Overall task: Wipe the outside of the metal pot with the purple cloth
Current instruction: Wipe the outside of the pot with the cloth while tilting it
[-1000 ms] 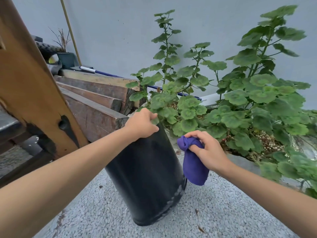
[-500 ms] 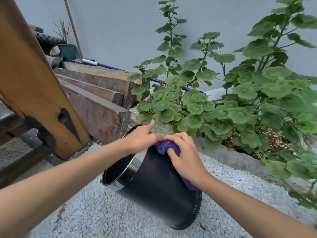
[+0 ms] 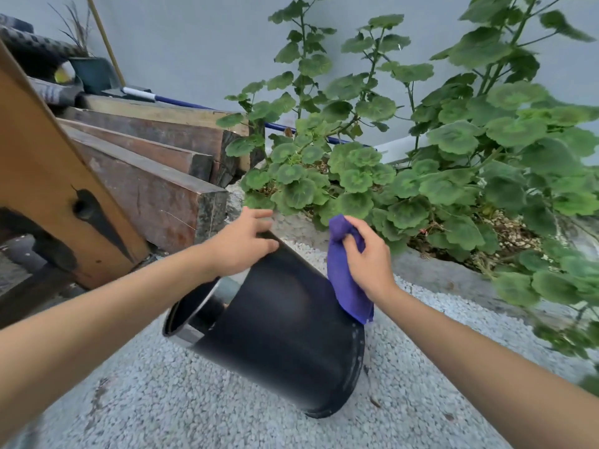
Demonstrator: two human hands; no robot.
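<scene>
Metal pot (image 3: 278, 332) lies tipped on the gravel floor (image 3: 168, 406), black outside up, open mouth toward the left, base lower right. Left hand (image 3: 241, 246) rests on its upper wall, fingers spread, gripping nothing. Right hand (image 3: 366, 259) clutches the bunched purple cloth (image 3: 345, 288), whose tail hangs against the pot's right shoulder. Geraniums (image 3: 405, 176) behind.

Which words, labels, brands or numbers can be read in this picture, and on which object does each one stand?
None: no readable text shows anywhere.
Metal pot: plain black outside, no label visible.
Purple cloth: no tag or print visible.
Wooden beams: only stains, no markings.
</scene>
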